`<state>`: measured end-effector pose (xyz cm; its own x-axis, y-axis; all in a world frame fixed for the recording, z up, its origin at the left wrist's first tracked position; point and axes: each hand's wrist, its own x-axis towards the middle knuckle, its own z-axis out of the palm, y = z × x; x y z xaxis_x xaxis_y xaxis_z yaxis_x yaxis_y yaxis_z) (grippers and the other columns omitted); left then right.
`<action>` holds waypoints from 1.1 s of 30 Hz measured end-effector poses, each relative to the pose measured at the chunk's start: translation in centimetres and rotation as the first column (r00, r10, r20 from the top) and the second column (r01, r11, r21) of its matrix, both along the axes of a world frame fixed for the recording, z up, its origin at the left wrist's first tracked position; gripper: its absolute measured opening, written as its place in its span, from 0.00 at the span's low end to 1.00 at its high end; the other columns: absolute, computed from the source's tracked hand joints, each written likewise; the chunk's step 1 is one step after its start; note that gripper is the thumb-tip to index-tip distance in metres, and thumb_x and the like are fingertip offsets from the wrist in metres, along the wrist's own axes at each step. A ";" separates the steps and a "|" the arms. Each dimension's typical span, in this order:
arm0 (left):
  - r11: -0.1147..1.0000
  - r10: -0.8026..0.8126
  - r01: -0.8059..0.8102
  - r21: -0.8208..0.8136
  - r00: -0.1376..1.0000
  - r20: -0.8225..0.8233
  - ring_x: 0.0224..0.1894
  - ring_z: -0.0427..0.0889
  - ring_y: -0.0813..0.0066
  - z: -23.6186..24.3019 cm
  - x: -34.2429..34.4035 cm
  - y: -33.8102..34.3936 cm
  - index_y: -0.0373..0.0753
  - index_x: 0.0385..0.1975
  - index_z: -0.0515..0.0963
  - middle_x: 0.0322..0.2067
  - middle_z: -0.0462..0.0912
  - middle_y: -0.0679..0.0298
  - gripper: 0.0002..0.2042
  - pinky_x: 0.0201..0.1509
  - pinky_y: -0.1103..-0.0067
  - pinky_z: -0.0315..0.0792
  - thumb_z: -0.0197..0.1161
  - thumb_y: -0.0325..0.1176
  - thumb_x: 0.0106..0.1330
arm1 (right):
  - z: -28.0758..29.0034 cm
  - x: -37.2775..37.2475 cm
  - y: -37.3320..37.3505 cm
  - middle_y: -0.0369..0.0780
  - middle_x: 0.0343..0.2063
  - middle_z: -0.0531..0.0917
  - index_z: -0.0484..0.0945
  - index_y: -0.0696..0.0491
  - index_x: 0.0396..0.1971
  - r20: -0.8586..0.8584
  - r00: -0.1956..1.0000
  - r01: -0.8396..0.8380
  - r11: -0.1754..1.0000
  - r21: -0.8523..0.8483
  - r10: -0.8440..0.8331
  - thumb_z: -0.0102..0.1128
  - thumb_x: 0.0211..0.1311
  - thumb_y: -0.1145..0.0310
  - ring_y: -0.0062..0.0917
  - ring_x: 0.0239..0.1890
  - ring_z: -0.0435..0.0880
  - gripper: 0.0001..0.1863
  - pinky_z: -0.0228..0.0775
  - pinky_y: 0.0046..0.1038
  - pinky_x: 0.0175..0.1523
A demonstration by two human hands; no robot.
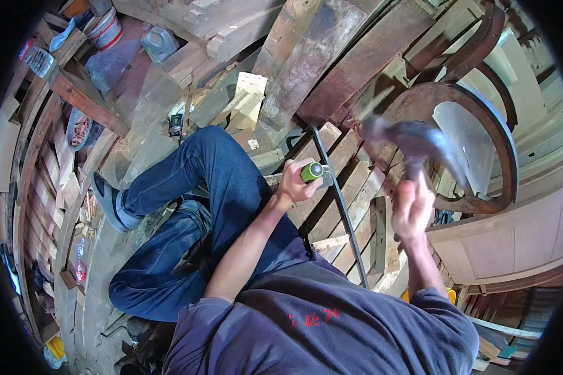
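I saw the left grip clenched around a green tool handle; the right grip grasped a hammer, its head blurred.

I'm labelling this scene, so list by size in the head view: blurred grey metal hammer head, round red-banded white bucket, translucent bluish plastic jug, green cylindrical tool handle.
1. Hammer head, looking largest
2. Bucket and jug, too alike to rank
3. Tool handle, smallest

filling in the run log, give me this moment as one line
left hand: grips green-handled tool | right hand: grips hammer, head motion-blurred | nearby: thin dark bar, wooden slats
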<state>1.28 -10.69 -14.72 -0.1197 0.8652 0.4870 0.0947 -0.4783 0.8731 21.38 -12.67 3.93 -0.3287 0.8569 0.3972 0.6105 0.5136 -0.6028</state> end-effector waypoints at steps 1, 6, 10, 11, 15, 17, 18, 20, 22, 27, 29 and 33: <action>0.999 -0.010 0.009 -0.039 1.000 -0.025 0.16 0.74 0.63 0.2 0.0 -0.1 0.36 0.16 0.70 0.13 0.71 0.59 0.08 0.22 0.73 0.64 0.64 0.29 0.45 | -1.6 0.3 0.0 0.45 0.13 0.76 0.72 0.57 0.39 0.207 0.978 -0.005 1.000 0.017 0.001 0.51 0.68 0.60 0.35 0.14 0.76 0.14 0.67 0.34 0.22; 0.999 0.033 -0.030 0.041 0.997 -0.076 0.24 0.80 0.61 -0.1 0.3 -0.5 0.34 0.24 0.77 0.19 0.78 0.56 0.09 0.27 0.74 0.68 0.65 0.31 0.45 | -3.0 -0.2 -1.2 0.54 0.13 0.75 0.67 0.56 0.31 0.468 0.882 0.094 0.954 -0.286 0.053 0.54 0.66 0.53 0.53 0.20 0.77 0.19 0.67 0.46 0.25; 0.992 -0.045 0.038 -0.118 0.998 -0.054 0.21 0.76 0.61 0.3 0.1 -0.5 0.37 0.18 0.72 0.15 0.73 0.59 0.09 0.29 0.72 0.67 0.65 0.32 0.45 | -1.1 -0.9 -0.9 0.46 0.10 0.72 0.68 0.57 0.29 0.241 0.968 0.117 0.969 -0.219 -0.063 0.52 0.68 0.61 0.38 0.13 0.76 0.14 0.64 0.33 0.21; 0.993 -0.048 0.048 -0.112 0.999 0.000 0.20 0.75 0.60 0.6 0.3 -0.5 0.38 0.17 0.70 0.14 0.71 0.60 0.10 0.29 0.71 0.66 0.65 0.32 0.46 | -0.3 -1.3 -0.9 0.43 0.10 0.70 0.69 0.57 0.30 0.180 0.978 0.134 0.977 -0.163 -0.104 0.51 0.69 0.62 0.26 0.12 0.74 0.13 0.63 0.29 0.20; 1.000 0.028 -0.027 0.014 0.998 -0.056 0.18 0.72 0.59 0.3 0.6 -0.4 0.39 0.17 0.69 0.14 0.70 0.61 0.10 0.28 0.71 0.63 0.64 0.32 0.46 | 0.4 -1.2 -0.3 0.28 0.11 0.66 0.73 0.56 0.32 -0.131 0.985 0.080 0.974 -0.214 -0.109 0.47 0.72 0.60 0.09 0.15 0.62 0.14 0.54 0.19 0.19; 0.999 0.025 -0.023 0.025 0.998 -0.051 0.18 0.73 0.60 0.4 0.9 -0.6 0.39 0.17 0.69 0.14 0.70 0.61 0.10 0.27 0.71 0.63 0.64 0.33 0.46 | 0.0 -1.3 0.3 0.27 0.12 0.65 0.73 0.56 0.32 -0.143 0.979 0.101 0.957 -0.270 -0.144 0.46 0.72 0.60 0.09 0.15 0.60 0.15 0.52 0.18 0.19; 0.999 0.020 -0.018 0.041 0.999 -0.047 0.18 0.73 0.60 0.4 0.9 -0.8 0.39 0.17 0.69 0.14 0.70 0.60 0.10 0.26 0.72 0.64 0.64 0.33 0.45 | -0.5 -1.3 0.5 0.26 0.12 0.65 0.73 0.56 0.31 -0.155 0.972 0.122 0.939 -0.322 -0.179 0.46 0.72 0.59 0.08 0.15 0.59 0.16 0.51 0.17 0.20; 0.994 -0.099 0.096 -0.056 0.994 -0.054 0.15 0.75 0.61 -0.3 0.9 -1.0 0.38 0.18 0.69 0.13 0.71 0.57 0.11 0.20 0.72 0.65 0.65 0.33 0.41 | -2.6 -0.9 1.4 0.25 0.14 0.64 0.71 0.54 0.26 -0.200 0.962 0.094 0.912 -0.399 -0.187 0.46 0.72 0.57 0.08 0.17 0.59 0.18 0.48 0.17 0.21; 0.994 -0.089 0.097 0.059 0.989 -0.118 0.16 0.75 0.61 -1.5 1.4 -1.5 0.39 0.18 0.70 0.13 0.71 0.57 0.11 0.21 0.71 0.66 0.66 0.33 0.39 | -4.0 -1.2 1.6 0.25 0.14 0.63 0.68 0.52 0.23 -0.209 0.947 0.106 0.851 -0.515 -0.244 0.45 0.73 0.56 0.08 0.17 0.58 0.19 0.48 0.17 0.21; 0.974 -0.194 0.220 0.045 0.925 -0.326 0.17 0.78 0.61 -1.3 2.9 -3.2 0.41 0.18 0.69 0.14 0.74 0.59 0.11 0.20 0.70 0.70 0.67 0.33 0.39 | -6.7 -1.1 2.2 0.25 0.12 0.61 0.69 0.49 0.24 -0.181 0.927 0.127 0.728 -0.673 -0.329 0.44 0.73 0.54 0.08 0.10 0.54 0.19 0.43 0.15 0.14; 0.943 -0.306 0.333 0.017 0.885 -0.351 0.17 0.80 0.62 -2.0 3.8 -3.6 0.41 0.20 0.73 0.15 0.77 0.59 0.12 0.21 0.70 0.73 0.68 0.37 0.40 | -7.4 -1.2 2.4 0.25 0.11 0.60 0.67 0.49 0.22 -0.132 0.925 0.180 0.716 -0.675 -0.357 0.45 0.72 0.51 0.08 0.10 0.54 0.20 0.43 0.16 0.13; 0.898 -0.368 0.433 0.080 0.837 -0.405 0.20 0.81 0.61 -2.3 4.1 -4.2 0.39 0.27 0.75 0.18 0.80 0.59 0.17 0.24 0.70 0.75 0.69 0.39 0.36 | -9.1 -0.6 3.1 0.25 0.12 0.61 0.67 0.49 0.22 -0.086 0.924 0.203 0.668 -0.715 -0.373 0.45 0.71 0.50 0.08 0.12 0.54 0.21 0.43 0.16 0.14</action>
<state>5.42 -14.92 -16.97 0.4377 0.7026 0.5611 0.1637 -0.6759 0.7186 20.77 -9.53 -5.14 -0.0010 0.9509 -0.3095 0.4734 -0.2722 -0.8377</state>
